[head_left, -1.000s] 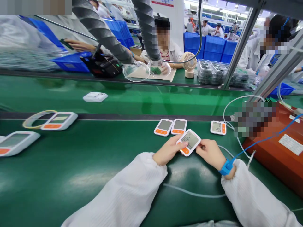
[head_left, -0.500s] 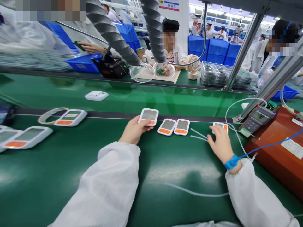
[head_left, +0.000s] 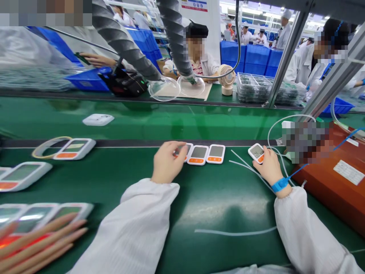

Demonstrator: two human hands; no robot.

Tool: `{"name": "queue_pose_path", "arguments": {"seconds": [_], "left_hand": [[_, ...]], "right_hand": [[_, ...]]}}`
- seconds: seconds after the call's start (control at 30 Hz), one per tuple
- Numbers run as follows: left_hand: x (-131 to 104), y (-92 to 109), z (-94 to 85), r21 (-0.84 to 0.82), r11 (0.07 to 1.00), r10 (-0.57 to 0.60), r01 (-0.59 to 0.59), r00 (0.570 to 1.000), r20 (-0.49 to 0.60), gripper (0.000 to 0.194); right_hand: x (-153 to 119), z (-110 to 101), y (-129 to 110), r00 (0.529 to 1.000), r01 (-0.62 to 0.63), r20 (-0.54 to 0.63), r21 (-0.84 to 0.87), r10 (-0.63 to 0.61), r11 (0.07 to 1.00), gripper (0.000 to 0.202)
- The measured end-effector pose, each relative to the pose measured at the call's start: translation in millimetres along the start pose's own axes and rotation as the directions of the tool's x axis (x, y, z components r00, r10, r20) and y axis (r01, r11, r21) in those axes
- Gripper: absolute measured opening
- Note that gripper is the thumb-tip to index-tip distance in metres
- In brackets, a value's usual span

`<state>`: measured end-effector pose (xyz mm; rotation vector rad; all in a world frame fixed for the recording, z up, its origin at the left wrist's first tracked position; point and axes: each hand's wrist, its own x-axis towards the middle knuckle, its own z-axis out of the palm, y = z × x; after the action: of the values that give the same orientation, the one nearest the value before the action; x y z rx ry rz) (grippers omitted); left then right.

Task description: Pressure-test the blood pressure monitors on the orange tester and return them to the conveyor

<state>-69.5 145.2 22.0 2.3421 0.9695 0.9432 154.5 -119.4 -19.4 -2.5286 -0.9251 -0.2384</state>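
Note:
My left hand [head_left: 168, 161] has its fingers curled around a white digital monitor with an orange button panel [head_left: 186, 150], and partly hides it. That monitor is at the left end of a short row, touching a second monitor [head_left: 197, 155]; a third monitor [head_left: 216, 153] lies to the right. With my right hand [head_left: 268, 164], wearing a blue wrist strap [head_left: 280, 185], I grip another white monitor [head_left: 256, 152] by its lower right side; dark digits show on its screen. Thin clear tubes [head_left: 246, 166] lie between this hand and the row.
Another person's hand [head_left: 42, 243], blurred, reaches over several monitors at lower left. More monitors [head_left: 74, 148] and a pale ring-shaped band [head_left: 38, 148] lie further back. A red-brown box [head_left: 336, 179] stands at right. Beyond the green channel [head_left: 142, 121], co-workers sit near flexible ducts [head_left: 125, 38].
My left hand has lowered its monitor to the left end of the row. My right hand has closed on the right-hand monitor, now tilted. Another person's hand has appeared at lower left.

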Motion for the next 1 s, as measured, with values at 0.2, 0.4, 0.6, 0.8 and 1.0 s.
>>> {"name": "queue_pose_path", "arguments": {"seconds": [0.2, 0.4, 0.6, 0.8, 1.0], "left_hand": [[-61, 73, 31.0, -0.541, 0.731, 0.078, 0.416, 0.737, 0.672, 0.044], [-88, 84, 48.2, -0.605, 0.420, 0.094, 0.677, 0.630, 0.771, 0.061], [-76, 76, 46.2, -0.631, 0.181, 0.012, 0.755, 0.639, 0.769, 0.055], [-75, 73, 48.3, -0.604, 0.237, 0.086, 0.761, 0.603, 0.793, 0.060], [-73, 72, 46.8, -0.601, 0.274, 0.059, 0.751, 0.611, 0.790, 0.055]], "right_hand": [[-2, -9, -14, 0.993, 0.085, -0.098, 0.204, -0.066, 0.975, 0.067], [-37, -20, -61, 0.921, 0.347, -0.012, 0.476, -0.389, 0.808, 0.069], [-40, -17, -64, 0.889, 0.336, 0.017, 0.654, -0.458, 0.678, 0.039], [-35, -13, -61, 0.856, 0.306, 0.204, 0.541, -0.475, 0.783, 0.022], [-37, -17, -65, 0.876, 0.307, 0.224, 0.424, -0.427, 0.852, 0.022]]}}
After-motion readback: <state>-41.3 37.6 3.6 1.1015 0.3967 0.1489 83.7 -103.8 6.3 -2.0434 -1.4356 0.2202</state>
